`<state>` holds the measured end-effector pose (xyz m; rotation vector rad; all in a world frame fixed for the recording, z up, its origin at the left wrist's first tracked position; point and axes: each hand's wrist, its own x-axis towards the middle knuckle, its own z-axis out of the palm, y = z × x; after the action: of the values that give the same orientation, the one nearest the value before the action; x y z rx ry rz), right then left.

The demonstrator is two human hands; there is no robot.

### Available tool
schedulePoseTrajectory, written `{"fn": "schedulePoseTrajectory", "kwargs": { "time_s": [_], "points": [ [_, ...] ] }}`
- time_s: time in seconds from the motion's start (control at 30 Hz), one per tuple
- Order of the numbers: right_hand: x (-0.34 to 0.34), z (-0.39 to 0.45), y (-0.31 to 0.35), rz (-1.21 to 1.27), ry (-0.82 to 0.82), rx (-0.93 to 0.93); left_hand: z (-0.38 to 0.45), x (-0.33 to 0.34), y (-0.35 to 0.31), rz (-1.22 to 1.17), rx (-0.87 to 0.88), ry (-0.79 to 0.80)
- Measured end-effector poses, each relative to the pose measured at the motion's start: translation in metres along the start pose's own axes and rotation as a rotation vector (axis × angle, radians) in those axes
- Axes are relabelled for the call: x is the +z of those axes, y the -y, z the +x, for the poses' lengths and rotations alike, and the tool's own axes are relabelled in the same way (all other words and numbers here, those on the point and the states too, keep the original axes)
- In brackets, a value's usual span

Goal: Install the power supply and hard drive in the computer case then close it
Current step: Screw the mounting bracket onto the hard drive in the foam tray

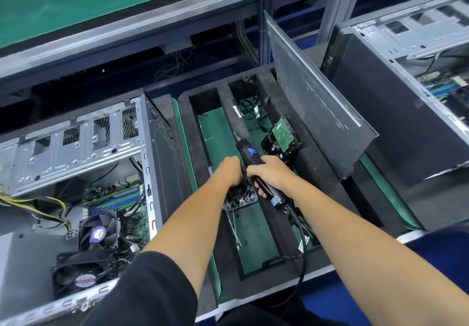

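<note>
The open computer case [149,153] lies on its side at the left, with its motherboard, fans and cables exposed. A hard drive [283,135] stands tilted in the right slot of the black foam tray [229,120]. My right hand [272,173] grips a black electric screwdriver [250,153] over the tray, tip pointing away. My left hand [228,171] reaches down with curled fingers into a small box of screws [242,200]; what it holds is hidden. The case's side panel [317,102] leans upright at the tray's right.
A second open computer case [406,72] lies at the far right. Loose black cables [250,111] sit at the far end of the tray's right slot. The screwdriver's cord [303,244] trails toward me. A green-topped shelf [76,1] runs overhead behind.
</note>
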<state>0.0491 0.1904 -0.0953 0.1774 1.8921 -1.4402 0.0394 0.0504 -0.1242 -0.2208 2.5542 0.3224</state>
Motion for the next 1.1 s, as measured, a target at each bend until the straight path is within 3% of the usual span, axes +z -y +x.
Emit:
{"fn": "schedulePoseTrajectory", "kwargs": {
  "time_s": [0.43, 0.57, 0.7, 0.87, 1.1],
  "points": [
    [-0.003, 0.003, -0.002, -0.004, 0.019, -0.001, 0.002, -0.029, 0.004, -0.097, -0.012, -0.042],
    [0.001, 0.001, -0.002, -0.019, -0.009, -0.022, -0.008, -0.051, 0.009, -0.237, -0.025, -0.126],
    [0.009, -0.008, 0.005, -0.170, -0.085, -0.058, -0.028, -0.070, 0.018, -0.553, -0.064, -0.250],
    [0.017, -0.031, 0.025, 0.081, 0.048, -0.040, -0.065, -0.095, 0.028, -0.863, -0.010, -0.409],
    [0.040, -0.102, 0.070, 0.189, 0.312, -0.268, -0.114, -0.125, 0.048, -1.220, 0.061, -0.577]
  ]
}}
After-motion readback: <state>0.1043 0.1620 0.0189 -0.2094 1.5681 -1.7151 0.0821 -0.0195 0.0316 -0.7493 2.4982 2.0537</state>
